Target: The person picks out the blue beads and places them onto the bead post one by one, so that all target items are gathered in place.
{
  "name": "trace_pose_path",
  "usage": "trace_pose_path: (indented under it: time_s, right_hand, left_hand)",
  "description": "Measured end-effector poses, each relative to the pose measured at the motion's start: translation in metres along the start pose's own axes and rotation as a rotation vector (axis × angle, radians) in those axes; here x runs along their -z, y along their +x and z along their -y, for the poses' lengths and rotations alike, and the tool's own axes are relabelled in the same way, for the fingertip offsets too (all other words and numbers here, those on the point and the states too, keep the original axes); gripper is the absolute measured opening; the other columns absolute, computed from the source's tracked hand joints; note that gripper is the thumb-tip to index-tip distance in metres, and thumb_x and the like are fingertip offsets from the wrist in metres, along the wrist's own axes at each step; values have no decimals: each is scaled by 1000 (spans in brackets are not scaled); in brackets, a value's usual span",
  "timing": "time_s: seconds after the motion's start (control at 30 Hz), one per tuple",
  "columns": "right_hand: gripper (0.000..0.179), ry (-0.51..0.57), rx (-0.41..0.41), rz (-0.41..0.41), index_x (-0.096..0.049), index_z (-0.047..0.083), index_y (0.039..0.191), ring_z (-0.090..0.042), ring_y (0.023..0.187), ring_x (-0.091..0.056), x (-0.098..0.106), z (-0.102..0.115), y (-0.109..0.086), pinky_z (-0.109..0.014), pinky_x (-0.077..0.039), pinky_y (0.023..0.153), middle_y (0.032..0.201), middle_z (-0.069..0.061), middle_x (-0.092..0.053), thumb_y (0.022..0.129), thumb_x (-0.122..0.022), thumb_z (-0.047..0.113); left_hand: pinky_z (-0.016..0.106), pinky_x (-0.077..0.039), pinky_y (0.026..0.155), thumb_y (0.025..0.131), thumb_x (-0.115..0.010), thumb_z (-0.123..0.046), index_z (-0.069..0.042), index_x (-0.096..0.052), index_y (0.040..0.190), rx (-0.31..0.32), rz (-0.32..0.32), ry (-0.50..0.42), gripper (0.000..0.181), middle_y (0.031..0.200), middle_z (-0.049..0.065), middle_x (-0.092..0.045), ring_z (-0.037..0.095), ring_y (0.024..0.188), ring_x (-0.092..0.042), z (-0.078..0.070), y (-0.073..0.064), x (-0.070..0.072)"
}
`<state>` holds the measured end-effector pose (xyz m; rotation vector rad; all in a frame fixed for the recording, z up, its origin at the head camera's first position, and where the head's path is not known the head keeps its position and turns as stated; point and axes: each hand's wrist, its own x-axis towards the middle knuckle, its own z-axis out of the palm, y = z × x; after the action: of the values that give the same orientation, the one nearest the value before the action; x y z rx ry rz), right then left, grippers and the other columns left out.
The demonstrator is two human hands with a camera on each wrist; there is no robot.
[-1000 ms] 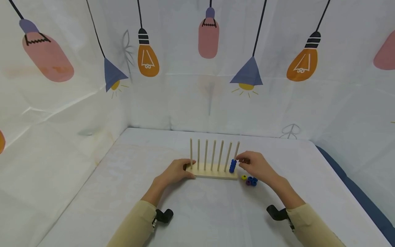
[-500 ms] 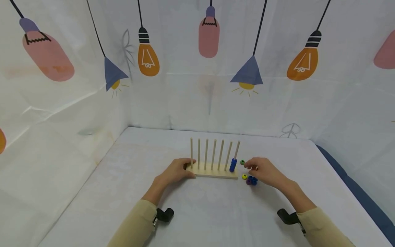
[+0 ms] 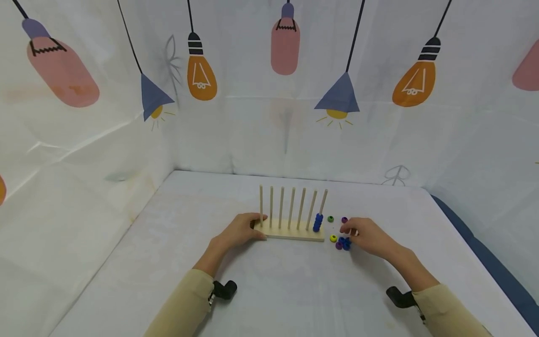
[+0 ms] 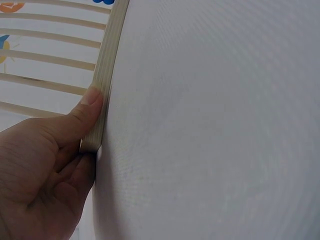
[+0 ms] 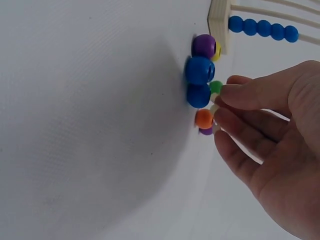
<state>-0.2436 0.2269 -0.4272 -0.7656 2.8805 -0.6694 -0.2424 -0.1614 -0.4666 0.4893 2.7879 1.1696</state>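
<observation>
Rack (image 3: 294, 233) pinched by left hand (image 3: 240, 230), seven pegs (image 3: 291, 208), five threaded blue beads (image 3: 317, 223); right hand (image 3: 370, 236), grip unclear

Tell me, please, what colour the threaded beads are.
The threaded beads are blue, clearest in the right wrist view.

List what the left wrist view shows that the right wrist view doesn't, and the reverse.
Only left wrist: the left hand, gripping the rack, and wall prints.

Only right wrist: the right hand, an orange bead, a green bead, a yellow bead, purple beads and loose blue beads.

Both: the rack, stacked blue beads and table.
</observation>
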Motion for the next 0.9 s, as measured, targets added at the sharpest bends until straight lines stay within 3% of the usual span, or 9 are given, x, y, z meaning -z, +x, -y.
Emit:
trace_pose_path:
  time_s: [0.47,0.9]
  right_hand:
    - [25,-41,43,0,-75,6,91,-11,78,-55,-7,-7,-3,-29,-52,70,85,0,-66,79,-65,-12]
    - [20,-18,-28,4,-76,6,92,-12,75,-50,-12,-7,-4,-23,-46,64,83,1,-64,79,-69,-7]
  left_hand:
    - [42,-40,115,78,-85,-29,-16,-63,134,10,-1,-9,62,139,1,-62,24,137,-50,1,1,0]
    - [44,-40,114,78,-85,-29,-15,-63,134,3,7,2,62,140,4,-61,25,137,-50,2,-1,-1]
